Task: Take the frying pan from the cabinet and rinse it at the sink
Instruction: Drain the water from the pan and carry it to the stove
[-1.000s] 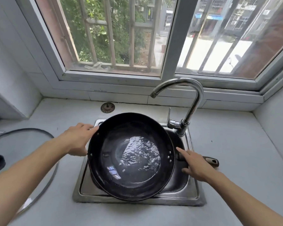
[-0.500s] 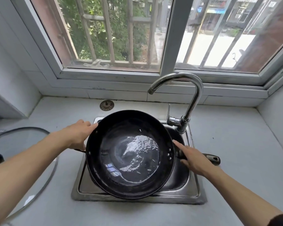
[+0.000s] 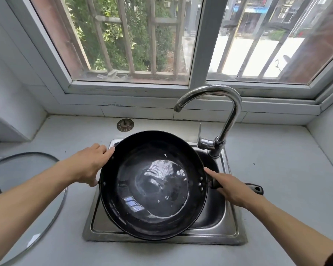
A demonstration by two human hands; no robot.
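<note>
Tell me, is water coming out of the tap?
Off. No stream falls from the faucet spout; only a shallow pool sits in the frying pan, held over the sink by the left hand and right hand.

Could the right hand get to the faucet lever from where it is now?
Probably yes. The right hand grips the pan handle just in front of the faucet lever; nothing stands between, but it must release the handle first.

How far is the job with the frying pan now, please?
Done: the round black frying pan is out of the cabinet, over the steel sink, with water pooled inside. In hand: the left hand grips its rim and the right hand its handle. Left: pouring that water out.
</note>
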